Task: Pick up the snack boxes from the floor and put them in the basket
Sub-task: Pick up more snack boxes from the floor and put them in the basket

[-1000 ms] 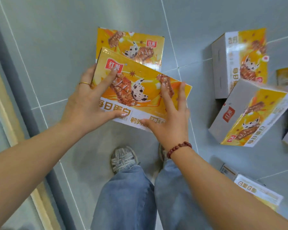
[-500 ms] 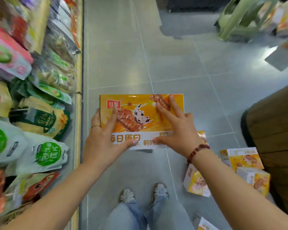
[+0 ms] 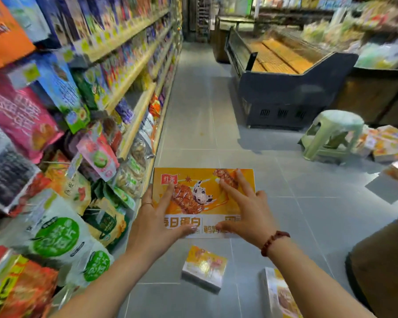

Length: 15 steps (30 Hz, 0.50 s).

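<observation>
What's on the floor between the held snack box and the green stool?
Nothing: in the head view, only bare grey floor tiles run from the snack box to the green stool.

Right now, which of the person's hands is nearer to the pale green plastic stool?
Right. The right hand holds the end of the orange snack box towards the pale green plastic stool; the left hand holds the opposite end, beside the wooden shelves.
</observation>
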Motion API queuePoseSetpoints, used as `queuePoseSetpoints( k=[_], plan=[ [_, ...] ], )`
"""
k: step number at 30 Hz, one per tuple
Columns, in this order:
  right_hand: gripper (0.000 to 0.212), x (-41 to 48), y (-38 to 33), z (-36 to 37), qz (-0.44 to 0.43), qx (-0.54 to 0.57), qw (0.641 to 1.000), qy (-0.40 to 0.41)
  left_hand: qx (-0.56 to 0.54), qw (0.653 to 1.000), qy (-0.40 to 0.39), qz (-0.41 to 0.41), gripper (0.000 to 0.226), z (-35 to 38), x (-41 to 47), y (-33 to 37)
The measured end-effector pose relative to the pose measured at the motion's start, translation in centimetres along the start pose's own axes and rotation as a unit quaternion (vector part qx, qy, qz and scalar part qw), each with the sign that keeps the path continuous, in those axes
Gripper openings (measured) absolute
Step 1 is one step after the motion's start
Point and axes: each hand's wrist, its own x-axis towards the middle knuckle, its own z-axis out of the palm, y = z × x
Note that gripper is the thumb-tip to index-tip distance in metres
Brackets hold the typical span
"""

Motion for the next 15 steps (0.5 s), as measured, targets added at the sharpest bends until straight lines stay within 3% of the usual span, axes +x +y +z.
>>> queuePoseSetpoints(
  k=[8, 15],
  plan=[
    [0.094, 4.9, 0.0, -3.8, -0.12, -0.013, 0.992, -0.036, 0.017, 0.991, 0.11, -0.079, 0.11, -0.6, 0.6, 2.6],
    [0.093, 6.0, -0.6, -4.4, -0.243, -0.049, 0.965, -0.087, 0.01, 0.964, 0.196, -0.18, 0.106, 0.3, -3.7, 5.1]
  ],
)
